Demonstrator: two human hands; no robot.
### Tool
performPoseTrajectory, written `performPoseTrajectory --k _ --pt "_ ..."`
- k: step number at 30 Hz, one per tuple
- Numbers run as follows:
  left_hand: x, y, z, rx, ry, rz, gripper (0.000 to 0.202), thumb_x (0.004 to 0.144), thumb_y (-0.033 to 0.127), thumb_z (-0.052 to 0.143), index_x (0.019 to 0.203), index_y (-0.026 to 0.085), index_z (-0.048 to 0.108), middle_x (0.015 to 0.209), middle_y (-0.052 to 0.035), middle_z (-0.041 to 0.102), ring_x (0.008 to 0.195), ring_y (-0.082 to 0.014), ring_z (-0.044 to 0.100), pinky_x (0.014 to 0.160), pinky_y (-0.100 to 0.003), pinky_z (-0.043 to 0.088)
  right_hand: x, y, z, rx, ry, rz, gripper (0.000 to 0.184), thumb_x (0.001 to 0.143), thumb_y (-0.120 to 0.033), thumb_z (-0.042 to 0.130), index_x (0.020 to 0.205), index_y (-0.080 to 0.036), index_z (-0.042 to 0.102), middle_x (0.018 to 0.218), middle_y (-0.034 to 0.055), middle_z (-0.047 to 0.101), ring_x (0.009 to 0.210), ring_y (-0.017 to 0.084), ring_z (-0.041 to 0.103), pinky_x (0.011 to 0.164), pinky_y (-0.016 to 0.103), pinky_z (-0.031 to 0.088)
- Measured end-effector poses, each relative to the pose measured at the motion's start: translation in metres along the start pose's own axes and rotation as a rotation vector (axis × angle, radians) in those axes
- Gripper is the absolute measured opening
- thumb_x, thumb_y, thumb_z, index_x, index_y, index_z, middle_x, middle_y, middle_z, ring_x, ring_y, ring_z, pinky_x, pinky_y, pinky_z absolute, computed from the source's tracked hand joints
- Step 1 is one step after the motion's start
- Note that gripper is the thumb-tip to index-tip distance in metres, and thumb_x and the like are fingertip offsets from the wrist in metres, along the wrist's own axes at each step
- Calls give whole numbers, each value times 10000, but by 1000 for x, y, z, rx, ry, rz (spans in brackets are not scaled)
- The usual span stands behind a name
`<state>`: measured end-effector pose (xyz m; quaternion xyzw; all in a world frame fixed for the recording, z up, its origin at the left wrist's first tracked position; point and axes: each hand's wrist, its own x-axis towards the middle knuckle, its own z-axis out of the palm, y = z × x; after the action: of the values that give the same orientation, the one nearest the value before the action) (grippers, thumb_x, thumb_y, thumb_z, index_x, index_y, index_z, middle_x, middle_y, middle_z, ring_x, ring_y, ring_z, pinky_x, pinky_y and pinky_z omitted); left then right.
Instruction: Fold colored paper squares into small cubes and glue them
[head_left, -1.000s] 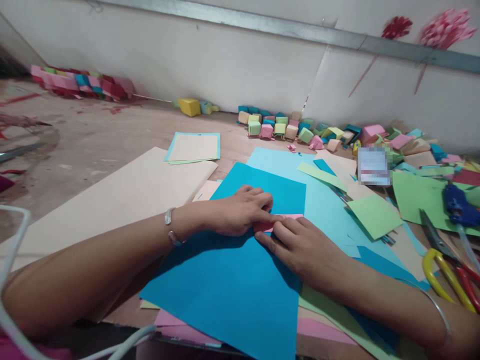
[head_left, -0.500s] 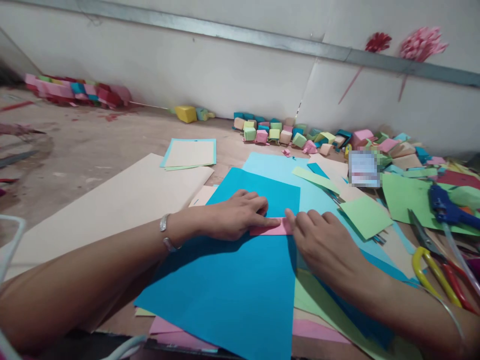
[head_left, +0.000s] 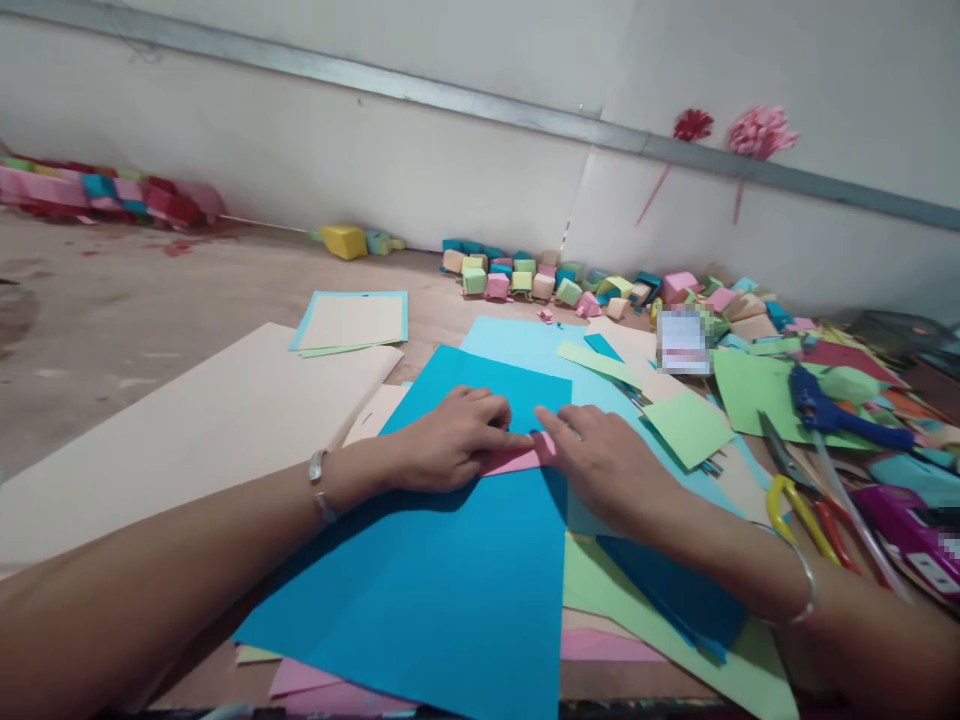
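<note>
A small folded strip of pink paper [head_left: 511, 461] lies on a large blue sheet of paper [head_left: 427, 590]. My left hand [head_left: 454, 440] presses the strip down with its outstretched index finger while the other fingers curl in. At the strip's right end, my right hand [head_left: 600, 455] has its thumb and fingers closed on the paper, partly covering it. The two hands are close together, a small gap between their fingertips.
Scissors with yellow and red handles [head_left: 806, 520], a blue glue gun [head_left: 821, 410] and a pink-purple device [head_left: 911, 545] lie to the right. Green paper squares [head_left: 686, 430] are nearby. Small folded paper boxes [head_left: 517, 280] line the wall. A large beige sheet [head_left: 187, 430] lies left.
The camera view has shifted right, so everything sits further left. My right hand's fingers have stretched out somewhat over the strip's right end, whose edge now looks tilted up.
</note>
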<state>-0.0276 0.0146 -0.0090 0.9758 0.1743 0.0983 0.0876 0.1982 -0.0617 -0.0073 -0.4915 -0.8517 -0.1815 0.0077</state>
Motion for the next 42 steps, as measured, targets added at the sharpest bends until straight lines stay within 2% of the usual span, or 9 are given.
performPoseTrajectory --k 6,11,16,18,23,26,32,38,42 --pt "-1 -8 9 -162 207 -53 363 955 294 453 1286 221 583 978 -74 643 889 -188 582 771 -291 425 5 4 10 268 -32 26 155 888 -239 619 1026 -173 640 992 98 614 902 235 516 680 333 328" --pt "-1 -8 12 -171 254 -79 402 885 338 596 1267 212 594 921 -52 680 856 -185 600 764 -288 447 7 10 19 368 37 -11 363 890 -227 614 1246 -182 560 1182 117 611 1034 256 521 721 338 350" --pt "-1 -4 8 -334 364 -112 324 917 316 545 1210 205 627 868 -30 699 790 -150 613 744 -269 458 8 10 25 441 178 -13 97 899 -176 593 943 -191 678 966 61 686 898 203 578 707 322 340" --pt "0 -2 6 -485 426 -217 315 924 353 526 1165 191 649 922 -47 700 846 -163 628 777 -284 477 7 8 24 446 304 -57 165 927 -144 541 839 -191 673 901 39 704 885 180 596 740 325 340" --pt "2 9 6 -1158 233 -366 652 804 398 689 1385 221 449 1257 -124 599 1046 -236 619 823 -356 515 -1 3 12 278 587 -130 145 939 -170 559 914 -262 669 940 -33 742 1003 179 583 850 369 318" --pt "3 16 8 -1374 161 -369 753 782 281 704 1446 247 350 1213 -120 603 992 -214 621 750 -321 516 -5 3 6 177 628 -182 149 928 -170 577 959 -288 663 969 -55 739 915 158 569 812 359 327" --pt "6 13 10 -1331 390 -570 703 700 68 536 1375 215 405 965 -30 611 651 -86 560 534 -206 413 1 9 14 159 582 -231 164 923 -123 558 1027 -217 641 1077 3 717 970 174 565 823 351 356" --pt "6 10 15 -1249 423 -467 795 662 96 615 1406 176 347 1091 -82 587 931 -182 613 726 -288 503 5 7 22 246 520 -200 222 944 -84 467 1055 -157 645 1065 75 691 936 180 574 787 340 373" --pt "4 10 16 -1154 372 -354 790 728 194 676 1439 205 334 1138 -102 585 977 -216 614 802 -354 514 5 2 18 226 393 -227 321 976 -141 425 1220 -242 607 973 65 644 888 190 535 746 331 358"
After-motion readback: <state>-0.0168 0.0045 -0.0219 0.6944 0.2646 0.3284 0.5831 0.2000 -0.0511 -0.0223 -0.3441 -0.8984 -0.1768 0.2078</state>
